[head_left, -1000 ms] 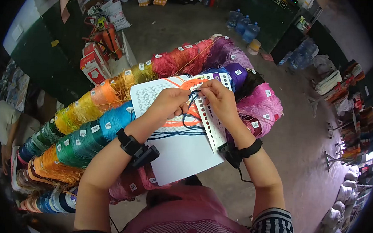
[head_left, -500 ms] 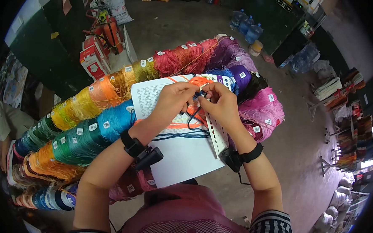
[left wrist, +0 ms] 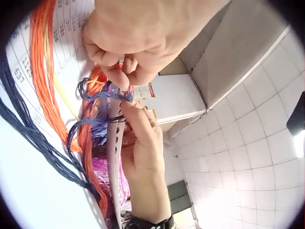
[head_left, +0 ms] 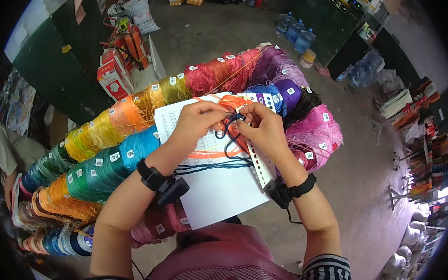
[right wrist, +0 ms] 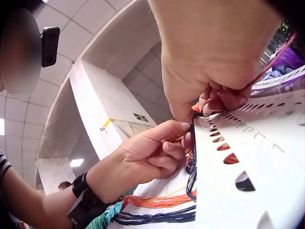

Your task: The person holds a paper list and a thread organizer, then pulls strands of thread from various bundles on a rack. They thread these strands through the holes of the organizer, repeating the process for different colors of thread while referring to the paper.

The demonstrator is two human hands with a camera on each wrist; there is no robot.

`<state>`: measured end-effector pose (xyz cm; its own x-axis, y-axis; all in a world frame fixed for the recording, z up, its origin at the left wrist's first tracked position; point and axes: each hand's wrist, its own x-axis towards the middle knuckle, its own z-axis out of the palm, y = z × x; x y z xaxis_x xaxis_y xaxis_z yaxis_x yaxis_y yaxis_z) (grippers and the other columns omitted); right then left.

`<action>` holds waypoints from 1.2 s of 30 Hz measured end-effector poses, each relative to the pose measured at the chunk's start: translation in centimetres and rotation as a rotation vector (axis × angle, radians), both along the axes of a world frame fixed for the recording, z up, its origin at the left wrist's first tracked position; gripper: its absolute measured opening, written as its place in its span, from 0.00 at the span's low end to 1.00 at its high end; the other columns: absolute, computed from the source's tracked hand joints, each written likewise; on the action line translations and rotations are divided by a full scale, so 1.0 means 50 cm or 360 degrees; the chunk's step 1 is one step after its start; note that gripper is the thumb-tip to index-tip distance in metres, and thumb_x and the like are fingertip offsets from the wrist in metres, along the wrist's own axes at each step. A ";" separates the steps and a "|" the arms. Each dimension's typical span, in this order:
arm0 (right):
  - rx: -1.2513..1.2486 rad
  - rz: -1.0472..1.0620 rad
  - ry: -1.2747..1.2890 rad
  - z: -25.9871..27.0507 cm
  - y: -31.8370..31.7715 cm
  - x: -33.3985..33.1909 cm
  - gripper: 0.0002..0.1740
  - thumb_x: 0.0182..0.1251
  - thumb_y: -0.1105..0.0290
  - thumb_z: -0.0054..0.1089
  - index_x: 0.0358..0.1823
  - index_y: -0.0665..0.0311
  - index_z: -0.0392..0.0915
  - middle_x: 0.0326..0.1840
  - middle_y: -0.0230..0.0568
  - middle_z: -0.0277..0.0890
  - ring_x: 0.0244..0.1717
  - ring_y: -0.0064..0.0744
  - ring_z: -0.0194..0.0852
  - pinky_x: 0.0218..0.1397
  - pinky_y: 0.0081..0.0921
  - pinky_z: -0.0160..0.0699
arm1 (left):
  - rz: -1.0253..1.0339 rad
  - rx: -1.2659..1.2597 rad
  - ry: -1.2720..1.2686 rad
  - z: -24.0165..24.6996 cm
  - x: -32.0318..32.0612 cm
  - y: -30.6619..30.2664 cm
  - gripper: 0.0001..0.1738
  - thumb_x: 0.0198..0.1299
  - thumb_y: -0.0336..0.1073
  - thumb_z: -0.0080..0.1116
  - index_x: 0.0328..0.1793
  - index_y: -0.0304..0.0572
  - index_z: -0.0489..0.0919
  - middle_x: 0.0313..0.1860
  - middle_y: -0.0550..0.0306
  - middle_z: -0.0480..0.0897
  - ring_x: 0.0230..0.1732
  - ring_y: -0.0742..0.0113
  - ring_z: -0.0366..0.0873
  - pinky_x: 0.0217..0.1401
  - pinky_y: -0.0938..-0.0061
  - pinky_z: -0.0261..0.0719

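Navy embroidery thread (head_left: 228, 131) is looped at the edge of a white card with a row of holes (head_left: 261, 167). My left hand (head_left: 195, 124) pinches part of it from the left, as the left wrist view also shows. My right hand (head_left: 266, 129) holds the thread with thumb and fingers at the card's edge. Its fingertips are close to the left hand's. Orange thread (left wrist: 45, 81) and the long navy strands (left wrist: 43, 138) run across a printed sheet (head_left: 226, 198) under the hands. In the right wrist view, the card's holes (right wrist: 231, 158) have orange and dark thread behind them.
Rows of thread bundles with white tags, yellow (head_left: 95, 133), teal (head_left: 101, 169) and pink (head_left: 318, 129) among them, lie under and around the sheet. Beyond are a fire extinguisher (head_left: 136, 49), water bottles (head_left: 304, 40) and a thread rack (head_left: 425, 166). Another person's arm (head_left: 9, 189) shows at far left.
My hands came closer together, then the left drew slightly back to the left. The navy thread, earlier stretched between the fingertips, now forms loops by the right hand's fingers.
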<state>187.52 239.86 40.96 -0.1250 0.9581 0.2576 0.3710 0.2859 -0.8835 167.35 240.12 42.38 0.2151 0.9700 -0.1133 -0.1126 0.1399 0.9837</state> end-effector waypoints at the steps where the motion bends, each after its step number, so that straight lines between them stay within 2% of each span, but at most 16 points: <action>1: 0.0016 0.0010 -0.0047 -0.001 0.000 -0.002 0.18 0.50 0.72 0.72 0.42 0.70 0.80 0.26 0.31 0.74 0.24 0.17 0.68 0.28 0.18 0.69 | -0.0006 0.0005 0.0014 0.001 -0.006 -0.001 0.09 0.62 0.32 0.62 0.45 0.34 0.83 0.25 0.61 0.80 0.20 0.84 0.68 0.20 0.88 0.57; 3: 0.0038 0.0017 -0.0085 0.000 -0.002 -0.006 0.18 0.51 0.72 0.72 0.42 0.70 0.80 0.25 0.31 0.73 0.24 0.18 0.68 0.28 0.19 0.69 | 0.0023 -0.0113 0.0037 0.001 -0.017 -0.002 0.08 0.62 0.33 0.62 0.44 0.36 0.83 0.24 0.62 0.78 0.20 0.86 0.64 0.18 0.88 0.48; 6: -0.0020 0.0005 -0.0130 0.012 -0.009 -0.011 0.16 0.52 0.72 0.71 0.42 0.68 0.80 0.25 0.32 0.72 0.23 0.20 0.66 0.28 0.22 0.69 | 0.0031 -0.0105 0.0159 -0.004 -0.028 -0.003 0.07 0.62 0.32 0.62 0.43 0.37 0.83 0.24 0.62 0.78 0.19 0.87 0.63 0.18 0.88 0.49; 8: 0.0008 -0.0011 -0.0083 0.022 -0.017 -0.015 0.14 0.55 0.75 0.70 0.43 0.65 0.80 0.26 0.23 0.64 0.27 0.12 0.59 0.30 0.16 0.62 | 0.0008 -0.0125 0.0182 0.001 -0.033 -0.003 0.07 0.62 0.32 0.62 0.42 0.37 0.83 0.24 0.62 0.78 0.19 0.87 0.63 0.18 0.88 0.49; 9: 0.0010 -0.0012 -0.0081 0.021 -0.017 -0.017 0.14 0.55 0.75 0.70 0.43 0.65 0.80 0.26 0.23 0.64 0.27 0.12 0.59 0.30 0.16 0.62 | -0.0036 -0.0145 0.0031 0.002 -0.036 -0.003 0.06 0.62 0.32 0.61 0.42 0.38 0.83 0.25 0.62 0.79 0.19 0.86 0.64 0.18 0.88 0.49; 11: 0.0178 0.0131 -0.0118 0.017 -0.015 -0.018 0.14 0.53 0.74 0.69 0.43 0.62 0.80 0.27 0.33 0.71 0.25 0.22 0.66 0.30 0.23 0.68 | -0.0083 -0.0161 -0.0118 0.004 -0.035 -0.002 0.05 0.62 0.31 0.61 0.42 0.38 0.82 0.26 0.62 0.79 0.20 0.86 0.65 0.18 0.87 0.50; 16: 0.0213 0.0128 -0.0095 0.012 -0.013 -0.020 0.15 0.53 0.77 0.67 0.44 0.62 0.80 0.30 0.34 0.71 0.27 0.23 0.67 0.33 0.23 0.69 | -0.0181 -0.0259 -0.0419 -0.008 -0.035 0.004 0.05 0.64 0.30 0.56 0.42 0.38 0.80 0.33 0.59 0.82 0.25 0.81 0.74 0.19 0.85 0.55; 19: 0.0300 0.0146 -0.0099 0.010 -0.016 -0.020 0.14 0.53 0.78 0.66 0.44 0.62 0.80 0.31 0.34 0.72 0.28 0.24 0.68 0.33 0.22 0.70 | -0.0098 -0.0333 -0.0586 -0.011 -0.030 0.002 0.06 0.65 0.31 0.54 0.44 0.38 0.79 0.37 0.58 0.82 0.28 0.78 0.78 0.19 0.85 0.57; 21: -0.0018 0.0106 0.0005 0.019 -0.024 -0.025 0.14 0.54 0.79 0.64 0.44 0.62 0.81 0.32 0.34 0.73 0.29 0.24 0.70 0.33 0.22 0.71 | -0.0113 -0.0390 -0.0620 -0.012 -0.031 0.004 0.06 0.66 0.32 0.53 0.44 0.38 0.78 0.38 0.59 0.82 0.29 0.76 0.78 0.19 0.85 0.58; 25: 0.0210 0.0136 -0.0073 0.015 -0.023 -0.025 0.13 0.54 0.80 0.63 0.42 0.62 0.81 0.33 0.34 0.73 0.29 0.24 0.71 0.33 0.22 0.70 | -0.0126 -0.0562 -0.0759 0.000 -0.026 0.005 0.07 0.68 0.35 0.55 0.42 0.39 0.78 0.37 0.60 0.82 0.28 0.79 0.77 0.18 0.86 0.58; 26: 0.0231 0.0160 -0.0094 0.013 -0.022 -0.023 0.12 0.54 0.80 0.63 0.40 0.62 0.82 0.33 0.34 0.73 0.29 0.25 0.71 0.33 0.22 0.71 | -0.0125 -0.0562 -0.0758 -0.005 -0.028 0.008 0.07 0.68 0.35 0.55 0.42 0.39 0.78 0.37 0.60 0.82 0.28 0.79 0.77 0.18 0.86 0.58; 28: 0.0253 0.0187 -0.0115 0.005 -0.018 -0.021 0.10 0.54 0.80 0.63 0.39 0.62 0.82 0.33 0.34 0.73 0.30 0.25 0.71 0.33 0.23 0.71 | -0.0200 -0.0358 -0.0322 -0.013 -0.032 0.013 0.08 0.68 0.37 0.59 0.41 0.40 0.78 0.34 0.61 0.81 0.26 0.82 0.74 0.17 0.88 0.57; 30: 0.0252 0.0251 -0.0072 -0.004 -0.014 -0.019 0.08 0.56 0.82 0.60 0.35 0.63 0.83 0.34 0.30 0.70 0.30 0.17 0.65 0.31 0.17 0.63 | -0.0124 -0.0373 -0.0384 -0.013 -0.032 0.010 0.08 0.68 0.37 0.60 0.41 0.40 0.79 0.34 0.61 0.81 0.25 0.83 0.73 0.17 0.89 0.56; 31: 0.0258 0.0250 -0.0069 -0.004 -0.012 -0.018 0.08 0.56 0.82 0.60 0.35 0.63 0.83 0.34 0.30 0.70 0.30 0.17 0.65 0.31 0.17 0.63 | -0.0053 -0.0387 -0.0443 -0.009 -0.032 0.010 0.09 0.68 0.38 0.61 0.41 0.40 0.79 0.33 0.61 0.81 0.24 0.84 0.72 0.16 0.90 0.55; 33: 0.0274 0.0226 -0.0112 -0.006 -0.011 -0.017 0.06 0.56 0.79 0.62 0.33 0.60 0.84 0.30 0.35 0.71 0.29 0.28 0.72 0.32 0.26 0.70 | 0.0009 -0.0449 -0.0537 0.001 -0.035 0.009 0.09 0.68 0.38 0.61 0.41 0.40 0.79 0.33 0.61 0.82 0.23 0.84 0.71 0.16 0.89 0.55; 36: 0.0277 0.0231 -0.0140 -0.013 -0.009 -0.015 0.06 0.56 0.79 0.62 0.32 0.60 0.83 0.30 0.35 0.70 0.29 0.29 0.72 0.32 0.26 0.69 | 0.0085 -0.0563 -0.0666 0.024 -0.033 0.004 0.10 0.69 0.38 0.59 0.40 0.40 0.78 0.33 0.60 0.82 0.23 0.83 0.71 0.15 0.89 0.54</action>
<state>186.75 239.41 40.32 -0.2876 0.8707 0.3991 0.3883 0.4869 -0.7824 165.68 240.32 43.59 0.2636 0.8989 -0.3500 -0.5000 0.4376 0.7474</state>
